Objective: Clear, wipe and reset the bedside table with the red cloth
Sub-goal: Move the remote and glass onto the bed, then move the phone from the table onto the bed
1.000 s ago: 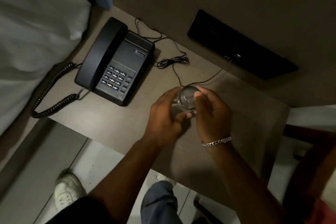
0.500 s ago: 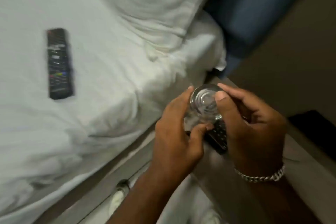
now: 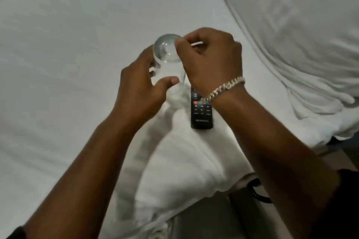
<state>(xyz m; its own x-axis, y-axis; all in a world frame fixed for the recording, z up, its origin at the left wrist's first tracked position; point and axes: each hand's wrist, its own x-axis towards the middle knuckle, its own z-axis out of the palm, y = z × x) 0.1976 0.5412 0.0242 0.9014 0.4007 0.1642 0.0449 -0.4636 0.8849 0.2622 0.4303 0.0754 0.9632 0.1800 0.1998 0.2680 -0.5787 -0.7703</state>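
A clear drinking glass (image 3: 168,58) is held over the white bed, its base turned toward me. My left hand (image 3: 139,89) wraps its side with fingers and thumb. My right hand (image 3: 210,58), with a silver bracelet on the wrist, pinches the glass near its base from the right. A black remote control (image 3: 201,114) lies on the bedding just below my right wrist, its upper end hidden by the hand. The bedside table, the telephone and the red cloth are out of view.
The white sheet (image 3: 68,35) fills the left and centre. A white pillow (image 3: 301,35) rises at the upper right. A coiled black cord (image 3: 256,192) shows at the bed's lower right edge, beside a strip of brown surface (image 3: 209,219).
Both hands lifted the glass off the bedside table and carried it left over the bed. The view swung from the table and telephone to the bedding and remote.
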